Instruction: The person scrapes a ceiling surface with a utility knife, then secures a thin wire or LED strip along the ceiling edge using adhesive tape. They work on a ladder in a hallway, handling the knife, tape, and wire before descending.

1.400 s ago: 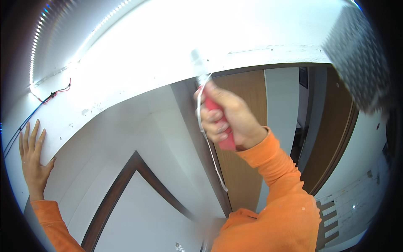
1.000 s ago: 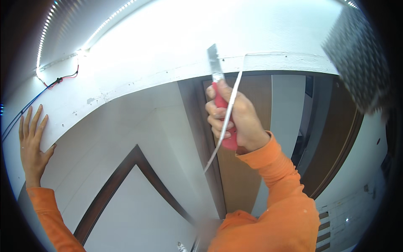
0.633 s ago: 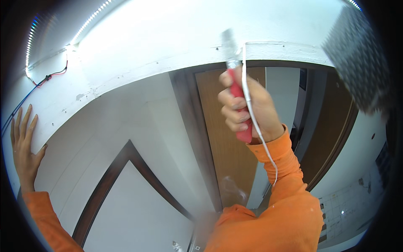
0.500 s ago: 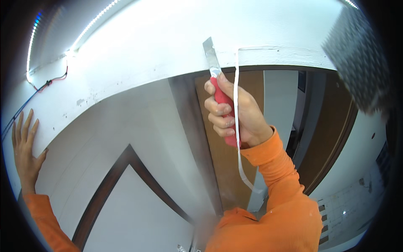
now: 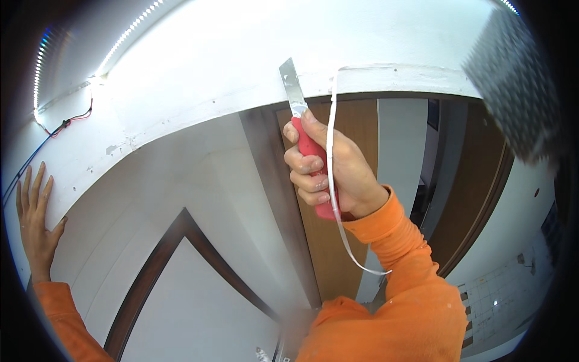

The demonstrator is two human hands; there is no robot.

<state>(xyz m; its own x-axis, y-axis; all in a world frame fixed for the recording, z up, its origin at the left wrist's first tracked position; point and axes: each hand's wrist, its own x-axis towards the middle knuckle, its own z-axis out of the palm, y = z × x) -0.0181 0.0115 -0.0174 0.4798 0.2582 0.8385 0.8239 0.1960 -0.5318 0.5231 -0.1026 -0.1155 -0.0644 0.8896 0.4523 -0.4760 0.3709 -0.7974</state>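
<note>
My right hand (image 5: 329,163) grips the red handle of a putty knife (image 5: 293,84), its flat metal blade pointing up against the lower part of the white wall band (image 5: 211,72). From that band a thin white strip (image 5: 331,127) hangs loose. It passes in front of my right hand and curls at its lower end near my orange sleeve. The strip's upper end joins a peeled line above the wooden door frame. At the far left, my left hand (image 5: 39,211) lies flat on the white wall, fingers spread, holding nothing.
Blue and red wires (image 5: 66,123) run down the wall above my left hand, below a lit LED strip (image 5: 129,36). A blurred grey textured object (image 5: 515,84) blocks the upper right. Beneath the band are a brown panel (image 5: 338,241) and a dark-framed white door (image 5: 199,301).
My right hand and the putty knife have shifted slightly left and down along the band. The hanging strip's top has moved left and its loose end has swung right. My left hand stays put.
</note>
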